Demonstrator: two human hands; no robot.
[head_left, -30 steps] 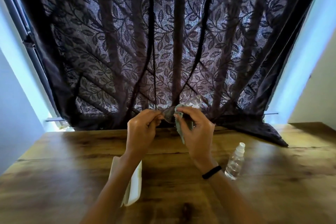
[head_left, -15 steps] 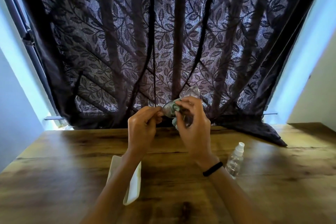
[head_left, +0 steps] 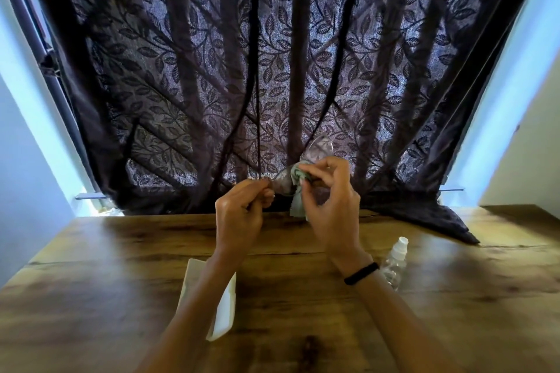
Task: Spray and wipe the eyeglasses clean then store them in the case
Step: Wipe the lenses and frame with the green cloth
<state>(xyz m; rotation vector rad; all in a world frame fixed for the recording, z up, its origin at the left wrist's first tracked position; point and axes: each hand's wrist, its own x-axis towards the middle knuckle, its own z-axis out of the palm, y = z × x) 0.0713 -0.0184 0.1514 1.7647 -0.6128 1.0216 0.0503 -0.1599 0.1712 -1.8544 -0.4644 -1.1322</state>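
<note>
Wooden table [head_left: 121,251], your left hand [head_left: 239,215] pinching eyeglasses [head_left: 318,148], right hand [head_left: 330,206] pinching cloth [head_left: 298,194], seemingly bunched tighter than before, bottle [head_left: 395,263] four o'clock

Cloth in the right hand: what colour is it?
Pale grey-green cloth, clearest in the head view.

Backlit leaf-patterned curtain [head_left: 212,76] behind wooden table [head_left: 91,297].

A dark purple, half-sheer fabric curtain with a woven leaf pattern [head_left: 272,54] filled the view from 10 to 2 o'clock, backlit and hanging in long folds. Its lower corner lay on the brown, grained wooden table [head_left: 106,297] toward 3 o'clock. A dark metal pole [head_left: 25,23] ran aslant at 10 o'clock. Pale walls [head_left: 24,160] stood at 9 and 3 o'clock.
</note>
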